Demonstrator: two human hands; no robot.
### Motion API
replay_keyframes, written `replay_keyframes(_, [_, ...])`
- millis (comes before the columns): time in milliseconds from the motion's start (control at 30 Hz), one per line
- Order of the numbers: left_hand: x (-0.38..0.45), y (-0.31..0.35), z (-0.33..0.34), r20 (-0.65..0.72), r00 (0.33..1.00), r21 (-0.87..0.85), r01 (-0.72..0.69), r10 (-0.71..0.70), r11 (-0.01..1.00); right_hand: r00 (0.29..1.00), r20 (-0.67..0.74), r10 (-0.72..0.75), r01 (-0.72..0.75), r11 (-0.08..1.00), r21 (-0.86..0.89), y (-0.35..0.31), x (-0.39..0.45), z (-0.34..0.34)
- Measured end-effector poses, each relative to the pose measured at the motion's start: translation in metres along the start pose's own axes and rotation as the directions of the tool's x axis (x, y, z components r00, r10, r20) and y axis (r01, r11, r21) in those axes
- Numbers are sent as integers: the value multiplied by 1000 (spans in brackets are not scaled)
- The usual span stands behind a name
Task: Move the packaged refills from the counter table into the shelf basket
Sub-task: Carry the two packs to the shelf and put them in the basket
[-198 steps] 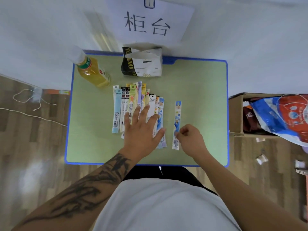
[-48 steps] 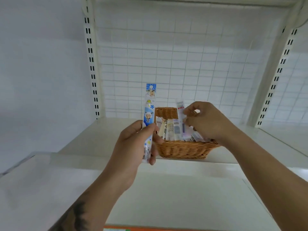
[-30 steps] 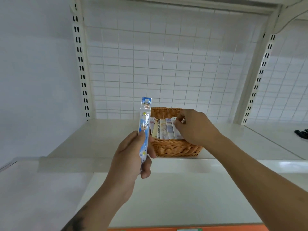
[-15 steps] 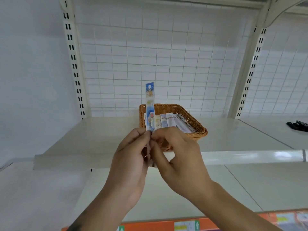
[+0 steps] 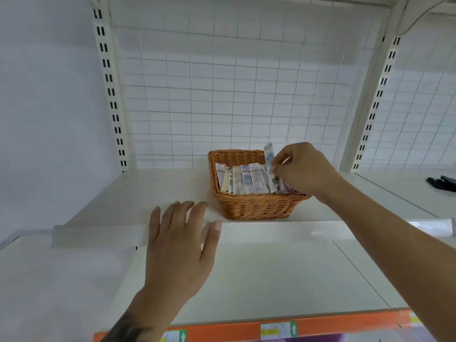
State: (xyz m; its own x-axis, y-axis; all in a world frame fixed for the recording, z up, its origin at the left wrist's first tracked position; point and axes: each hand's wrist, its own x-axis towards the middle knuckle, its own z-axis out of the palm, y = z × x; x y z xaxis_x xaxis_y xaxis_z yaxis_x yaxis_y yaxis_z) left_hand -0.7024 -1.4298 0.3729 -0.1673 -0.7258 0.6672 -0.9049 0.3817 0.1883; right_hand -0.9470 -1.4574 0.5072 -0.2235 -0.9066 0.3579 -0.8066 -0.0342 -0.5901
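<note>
Right hand point(image 5: 304, 170) pinches a blue-printed refill packet point(image 5: 269, 157) upright over the woven wicker basket point(image 5: 256, 206), slotting it beside filed packets; left hand point(image 5: 179, 243), fingers released, hovers nearby.

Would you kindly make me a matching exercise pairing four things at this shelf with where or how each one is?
Column one:
1. left hand
2. right hand
3. basket
4. blue refill

Column two:
A. stands on the white shelf, holding a row of packets
B. fingers spread, holding nothing, over the shelf's front edge
C. pinched upright at the basket's right end
D. reaches over the basket, gripping a packet

Pairs: 1-B, 2-D, 3-A, 4-C
</note>
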Motion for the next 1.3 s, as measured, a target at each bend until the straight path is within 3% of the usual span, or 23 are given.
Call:
replay_keyframes(133, [-4,-10,11,15,999,83,-52,51,995,996,75,45,-39,996,-80,5,8,12])
replay_keyframes(467, [-6,-15,21,-101,990,73,-94,101,993,997,76,11,2,984,-176,7,2,16])
replay_keyframes(667, [-8,-21,24,-143,982,29,-121,123,992,984,-172,-42,32,997,-64,15,-24,21])
replay_keyframes(833, [-15,-18,17,-34,996,25,-86,87,996,905,-333,-265,242,964,-109,35,-76,38])
replay_keyframes(1067, [-62,1,-20,131,991,159,-18,-3,987,880,-185,-437,382,883,-272,57,-159,52])
replay_keyframes(1300, [-162,63,-66,218,970,200,61,-106,978,856,56,-514,510,820,-261,81,-252,51])
